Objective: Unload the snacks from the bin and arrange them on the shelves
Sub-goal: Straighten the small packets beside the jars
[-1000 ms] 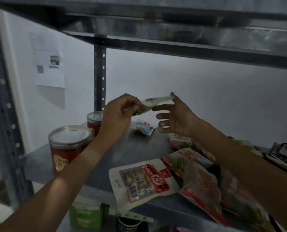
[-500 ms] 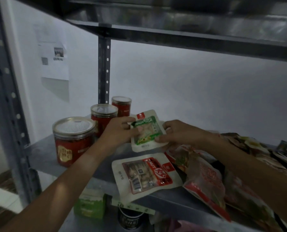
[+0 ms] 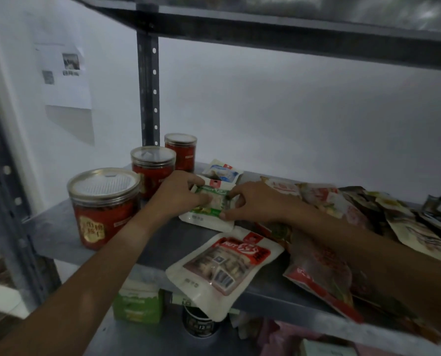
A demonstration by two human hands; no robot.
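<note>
- The grey metal shelf [image 3: 60,235] is dim and crowded.
- My left hand [image 3: 180,195] and right hand [image 3: 252,201] both pinch the green pouch [image 3: 210,205], seemingly resting on the shelf.
- Risk: the red pouch [image 3: 222,265] overhangs the front edge; my forearm could knock it off.

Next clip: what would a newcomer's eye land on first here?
Both hands meet mid-shelf: the left hand and right hand hold a green-labelled snack pouch on the metal shelf. Left of them, three red jars stand in a row running toward the back. In front, a red-labelled nut pouch overhangs the shelf edge.
</note>
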